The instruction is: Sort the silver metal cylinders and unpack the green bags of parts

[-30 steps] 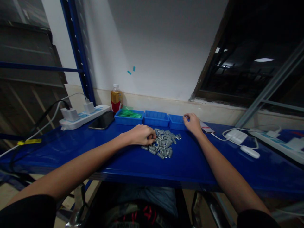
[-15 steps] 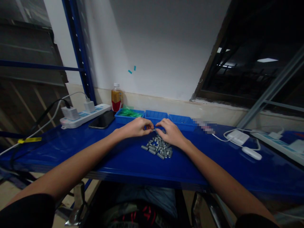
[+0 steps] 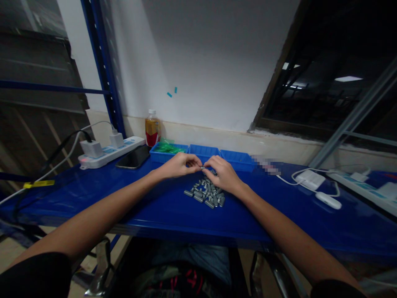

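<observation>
Between the fingertips of both hands is a small silvery metal part (image 3: 202, 167), too small to make out its exact kind. My left hand (image 3: 182, 164) is closed in a pinch on its left end. From the other side my right hand (image 3: 221, 173) pinches the same part with thumb and forefinger. Below them, on the blue table (image 3: 161, 207), lies a loose pile of small grey metal parts (image 3: 206, 192), some of them longer cylinders. The right hand hides the pile's upper edge.
Behind the hands stand three blue trays; the left tray (image 3: 156, 156) holds green plastic pieces. A bottle (image 3: 152, 128), a phone (image 3: 133, 157) and a power strip (image 3: 124, 145) are at the left. White adapters (image 3: 310, 179) and cables lie at the right.
The fingertips of my right hand have closed in on the small metal part, which both hands now grip. The pile looks the same.
</observation>
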Available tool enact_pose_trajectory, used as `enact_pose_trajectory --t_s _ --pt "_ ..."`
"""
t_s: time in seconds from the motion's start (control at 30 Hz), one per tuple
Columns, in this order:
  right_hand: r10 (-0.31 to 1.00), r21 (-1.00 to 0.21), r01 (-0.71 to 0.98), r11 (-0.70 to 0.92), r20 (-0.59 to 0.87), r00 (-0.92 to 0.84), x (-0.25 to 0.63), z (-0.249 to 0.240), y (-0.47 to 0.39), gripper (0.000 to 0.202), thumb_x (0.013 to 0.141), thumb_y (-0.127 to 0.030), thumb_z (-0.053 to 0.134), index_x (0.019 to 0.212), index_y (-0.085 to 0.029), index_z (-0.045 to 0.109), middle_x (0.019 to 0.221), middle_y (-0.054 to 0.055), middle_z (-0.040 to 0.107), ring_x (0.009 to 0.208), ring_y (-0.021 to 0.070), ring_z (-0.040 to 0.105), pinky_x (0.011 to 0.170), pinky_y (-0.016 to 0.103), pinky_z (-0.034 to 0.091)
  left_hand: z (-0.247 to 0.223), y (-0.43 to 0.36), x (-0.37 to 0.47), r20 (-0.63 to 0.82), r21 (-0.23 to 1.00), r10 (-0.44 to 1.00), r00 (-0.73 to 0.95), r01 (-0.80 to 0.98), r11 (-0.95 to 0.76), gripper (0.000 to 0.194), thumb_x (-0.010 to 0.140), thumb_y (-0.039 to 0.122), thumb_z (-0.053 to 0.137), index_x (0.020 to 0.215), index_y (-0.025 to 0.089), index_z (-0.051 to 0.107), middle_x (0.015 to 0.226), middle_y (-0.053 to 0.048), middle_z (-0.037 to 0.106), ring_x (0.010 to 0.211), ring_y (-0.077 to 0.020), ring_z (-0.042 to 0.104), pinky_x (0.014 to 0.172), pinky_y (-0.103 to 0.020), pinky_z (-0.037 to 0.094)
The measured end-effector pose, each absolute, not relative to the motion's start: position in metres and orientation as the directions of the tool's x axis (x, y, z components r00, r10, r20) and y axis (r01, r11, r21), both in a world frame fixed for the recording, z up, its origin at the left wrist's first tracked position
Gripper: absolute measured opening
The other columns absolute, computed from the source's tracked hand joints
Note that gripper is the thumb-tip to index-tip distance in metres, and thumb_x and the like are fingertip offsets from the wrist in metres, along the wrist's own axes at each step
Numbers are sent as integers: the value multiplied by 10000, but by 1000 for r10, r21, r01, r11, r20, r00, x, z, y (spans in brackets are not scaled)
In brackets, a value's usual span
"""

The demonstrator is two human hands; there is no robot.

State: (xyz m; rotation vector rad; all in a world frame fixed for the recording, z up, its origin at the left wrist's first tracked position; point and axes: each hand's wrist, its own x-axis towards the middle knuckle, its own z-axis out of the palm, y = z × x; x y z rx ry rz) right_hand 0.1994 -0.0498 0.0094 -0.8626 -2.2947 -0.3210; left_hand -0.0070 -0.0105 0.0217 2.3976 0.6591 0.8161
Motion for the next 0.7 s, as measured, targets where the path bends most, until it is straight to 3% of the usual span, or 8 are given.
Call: enact_pose_trajectory --t_s 0.47,0.7 --pt "418 39 623 782 708 -569 200 11 -50 83 885 -242 527 899 -203 600 862 56 590 826 198 530 741 350 443 25 -7 -11 327 729 594 735 204 -654 253 786 315 596 898 94 647 714 -36 667 638 -93 594 588 -195 448" --pt "444 -5 628 778 712 -544 197 12 -54 155 910 -295 486 840 -198 585 834 56 579 807 195 528 753 358 438 26 -10 -11 342 693 584 736 222 -686 241 808 316 571 901 107 649 727 -35 669 642 -92 597 604 -201 454"
